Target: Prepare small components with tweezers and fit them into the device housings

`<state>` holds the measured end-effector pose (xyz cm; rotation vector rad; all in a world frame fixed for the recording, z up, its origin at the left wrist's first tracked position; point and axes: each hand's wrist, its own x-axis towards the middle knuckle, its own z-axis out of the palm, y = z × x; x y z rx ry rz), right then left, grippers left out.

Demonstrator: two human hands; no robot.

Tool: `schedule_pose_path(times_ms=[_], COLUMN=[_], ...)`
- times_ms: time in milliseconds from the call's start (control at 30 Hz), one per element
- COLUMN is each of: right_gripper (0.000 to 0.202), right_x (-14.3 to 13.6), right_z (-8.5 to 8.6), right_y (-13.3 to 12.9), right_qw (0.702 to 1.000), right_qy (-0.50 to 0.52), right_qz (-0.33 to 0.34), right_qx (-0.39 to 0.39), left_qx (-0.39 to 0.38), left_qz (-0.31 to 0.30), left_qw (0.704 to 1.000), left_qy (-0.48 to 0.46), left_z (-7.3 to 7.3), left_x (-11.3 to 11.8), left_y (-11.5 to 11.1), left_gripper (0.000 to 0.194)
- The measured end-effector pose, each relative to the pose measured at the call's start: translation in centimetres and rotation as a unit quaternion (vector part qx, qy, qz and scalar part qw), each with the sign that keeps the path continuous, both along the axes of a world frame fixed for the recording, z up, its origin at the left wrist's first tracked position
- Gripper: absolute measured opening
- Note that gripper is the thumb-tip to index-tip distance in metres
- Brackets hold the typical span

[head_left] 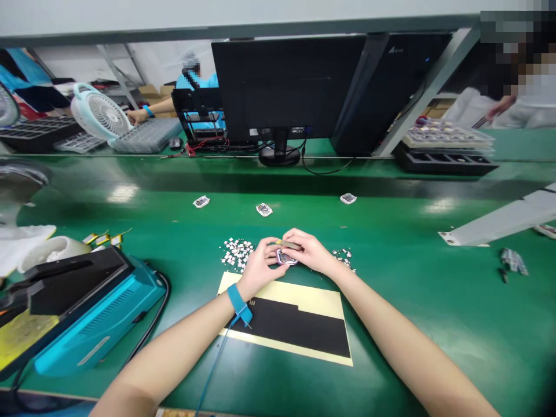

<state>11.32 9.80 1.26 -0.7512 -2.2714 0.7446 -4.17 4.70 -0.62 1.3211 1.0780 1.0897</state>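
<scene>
Near the middle of the green table, my left hand (260, 267) has its fingers and thumb around a small purple-rimmed device (287, 258). A blue strap circles that wrist. Pinched in my right hand (309, 252) is a flat grey-brown piece (292, 245), just above the device and slanting across it. A bit of yellow shows by its left end, between the hands. Small white pieces (237, 255) lie scattered left of my left hand, and more lie under and beyond my right wrist. Below the hands lies a yellow sheet (321, 294) with black strips.
Three small white-rimmed devices (264, 209) lie farther back. A blue soldering station (102, 315) and a white roll (54, 252) stand at left. A monitor (289, 87), fan (102, 113) and trays (447, 159) line the back. A metal bracket (504, 217) juts in from the right. People are beyond.
</scene>
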Motion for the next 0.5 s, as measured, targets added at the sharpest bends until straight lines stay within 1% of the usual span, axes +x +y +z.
schedule_pose_path(times_ms=[200,500], right_gripper=[0.009,0.008], right_x=[-0.05,-0.02], right_z=[0.01,-0.31], right_y=[0.11,0.17], right_qw=[1.000,1.000], right_qy=[0.011,0.017], right_qz=[0.006,0.000], right_qx=[-0.005,-0.009], left_qx=[0.000,0.010], left_qz=[0.010,0.007], left_qw=[1.000,1.000], left_qy=[-0.008,-0.008], left_z=[0.15,0.06], left_x=[0.07,-0.05], left_y=[0.04,-0.10], left_gripper=[0.051,0.049])
